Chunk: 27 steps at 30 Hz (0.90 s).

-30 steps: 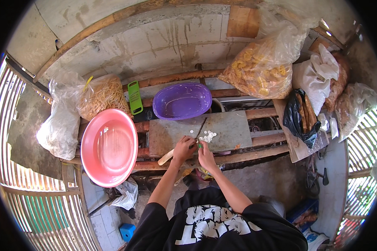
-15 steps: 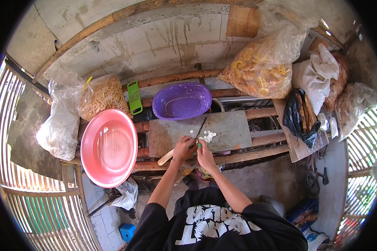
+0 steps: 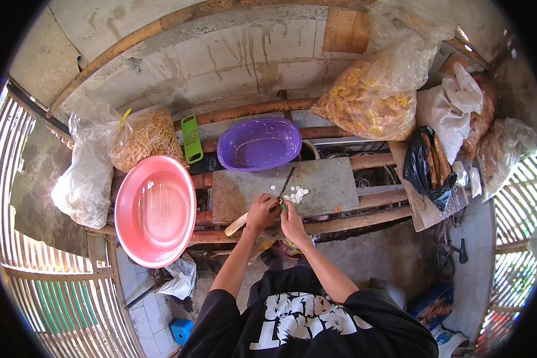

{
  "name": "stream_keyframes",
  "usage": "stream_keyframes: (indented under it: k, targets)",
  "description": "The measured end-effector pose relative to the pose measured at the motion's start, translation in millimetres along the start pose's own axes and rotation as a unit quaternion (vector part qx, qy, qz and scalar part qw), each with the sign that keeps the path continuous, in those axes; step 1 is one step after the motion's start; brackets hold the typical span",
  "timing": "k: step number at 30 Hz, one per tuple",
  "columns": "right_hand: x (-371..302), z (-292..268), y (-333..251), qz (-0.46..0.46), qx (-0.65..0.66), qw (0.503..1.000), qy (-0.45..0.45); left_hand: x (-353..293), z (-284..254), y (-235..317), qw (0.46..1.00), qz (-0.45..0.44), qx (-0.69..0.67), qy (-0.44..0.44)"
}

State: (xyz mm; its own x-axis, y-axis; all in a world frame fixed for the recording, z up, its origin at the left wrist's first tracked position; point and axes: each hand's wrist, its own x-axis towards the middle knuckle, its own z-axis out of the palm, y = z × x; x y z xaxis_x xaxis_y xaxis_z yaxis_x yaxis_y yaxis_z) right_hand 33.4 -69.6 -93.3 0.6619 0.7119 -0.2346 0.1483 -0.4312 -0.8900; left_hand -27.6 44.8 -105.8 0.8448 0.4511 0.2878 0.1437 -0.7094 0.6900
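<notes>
My left hand point(image 3: 263, 211) is closed at the front edge of a grey slab point(image 3: 238, 185); what its curled fingers hold is hidden. A pale wooden handle point(image 3: 237, 224) sticks out to the left beside that wrist; I cannot tell whether the hand grips it. Almost touching the left fingertips, my right hand point(image 3: 292, 223) is closed in a pinch. Something small and green point(image 3: 284, 207) shows at its thumb, too small to name. Just beyond the fingers lies a loose cluster of small, round white slices point(image 3: 296, 194), and one slice point(image 3: 272, 187) sits apart to the left.
A purple basin point(image 3: 259, 146) stands behind the slab, beside a green slicer-like board point(image 3: 191, 139). At left are a large pink basin point(image 3: 155, 212) and a bag of yellowish sticks point(image 3: 149, 137). Bagged yellow chips point(image 3: 370, 98) and a black bag point(image 3: 429, 167) sit at right.
Hardly anything differs; both hands keep their place at the slab's front edge, and the white slices lie as before.
</notes>
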Motion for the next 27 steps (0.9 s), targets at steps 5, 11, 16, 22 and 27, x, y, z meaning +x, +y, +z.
stream_keyframes:
  k: [5,11,16,22,27]
  targets:
    - [-1.1,0.4,2.0,-0.010,0.004,1.000,-0.001,-0.7,-0.1,1.7,1.000,-0.009,-0.003,0.000]
    - [-2.4,-0.4,-4.5,0.016,0.007,1.000,-0.013,-1.8,-0.5,1.4,1.000,-0.014,-0.011,0.002]
    - [-2.3,1.8,-2.8,0.011,-0.010,1.000,-0.017,-2.2,0.2,1.2,1.000,-0.017,-0.012,0.000]
    - [-2.0,3.1,0.1,-0.017,0.001,1.000,-0.006,-3.2,-2.7,3.6,1.000,-0.025,-0.001,0.001]
    - [-1.1,3.6,1.2,-0.008,-0.004,1.000,-0.013,-3.1,-3.5,4.1,1.000,-0.016,-0.013,0.003]
